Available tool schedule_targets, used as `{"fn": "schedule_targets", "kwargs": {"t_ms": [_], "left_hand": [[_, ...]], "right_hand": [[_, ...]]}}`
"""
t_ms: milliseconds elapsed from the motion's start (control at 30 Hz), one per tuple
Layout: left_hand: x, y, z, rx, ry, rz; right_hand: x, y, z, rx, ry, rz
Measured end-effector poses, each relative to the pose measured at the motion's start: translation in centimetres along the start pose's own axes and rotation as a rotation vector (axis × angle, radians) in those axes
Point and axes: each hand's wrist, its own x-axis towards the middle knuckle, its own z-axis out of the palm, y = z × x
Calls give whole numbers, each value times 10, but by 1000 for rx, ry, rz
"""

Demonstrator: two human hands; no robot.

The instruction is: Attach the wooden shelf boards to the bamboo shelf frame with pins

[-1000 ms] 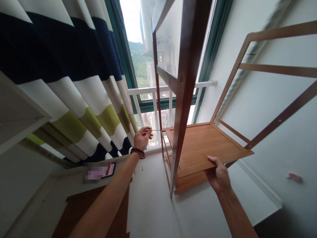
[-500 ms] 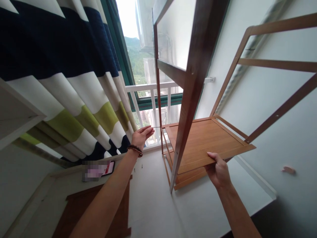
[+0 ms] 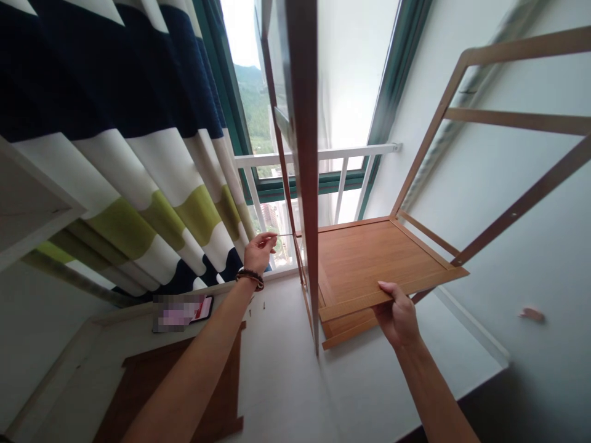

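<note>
A wooden shelf unit stands on the white floor by the window. Its near upright post (image 3: 308, 154) rises through the middle of the view. My right hand (image 3: 398, 315) grips the front edge of a brown shelf board (image 3: 369, 258) held level inside the frame. My left hand (image 3: 259, 251), with a bead bracelet at the wrist, pinches a thin metal tool (image 3: 284, 234) that points at the far left post of the frame.
A striped blue, white and green curtain (image 3: 138, 154) hangs at the left. A white railing (image 3: 341, 154) crosses the window behind the shelf. A dark wooden panel (image 3: 184, 394) and a phone (image 3: 203, 307) lie on the floor, with small screws (image 3: 264, 303) nearby.
The view has shifted, so the near post now appears edge-on and further left. My left hand has closed its fingers on the thin tool again. The right hand keeps its grip on the board.
</note>
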Motion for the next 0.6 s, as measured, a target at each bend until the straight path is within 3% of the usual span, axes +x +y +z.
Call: {"fn": "schedule_targets", "kwargs": {"t_ms": [233,600], "left_hand": [[-1,-12,13,-119,-69,4],[0,-10,12,-168,-57,-141]], "right_hand": [[4,2,-2,17,15,4],[7,-9,-2,15,32,-4]]}}
